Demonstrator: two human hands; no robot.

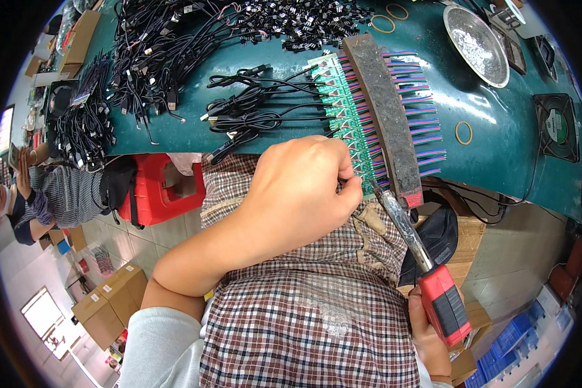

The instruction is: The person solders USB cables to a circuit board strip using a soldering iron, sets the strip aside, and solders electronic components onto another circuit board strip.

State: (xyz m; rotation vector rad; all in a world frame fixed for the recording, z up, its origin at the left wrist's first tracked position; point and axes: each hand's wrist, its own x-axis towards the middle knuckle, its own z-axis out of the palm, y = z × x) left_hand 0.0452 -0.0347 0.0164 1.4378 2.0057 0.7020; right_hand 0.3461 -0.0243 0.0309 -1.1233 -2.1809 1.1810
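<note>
Fingertips (351, 189) of a worker's left hand (301, 184) crowd together at the near end of a row of green circuit boards (339, 107); whether they grip anything cannot be told. Just right of them sits the tip of a soldering iron (421, 255), its red-and-black handle held in the right hand (428, 330), lower right. Also right of the fingers, a dark bar (385, 113) lies across coloured wires (427, 138) beside the boards. Beyond and left of the fingers, looped black cables (249, 119) run from the boards over a green table (498, 145). Farther out that way lie heaped cables (155, 58). A metal dish (475, 45) rests to the fingers' upper right, a fan (556, 127) at far right. A checked apron (304, 310) spreads below them.
</note>
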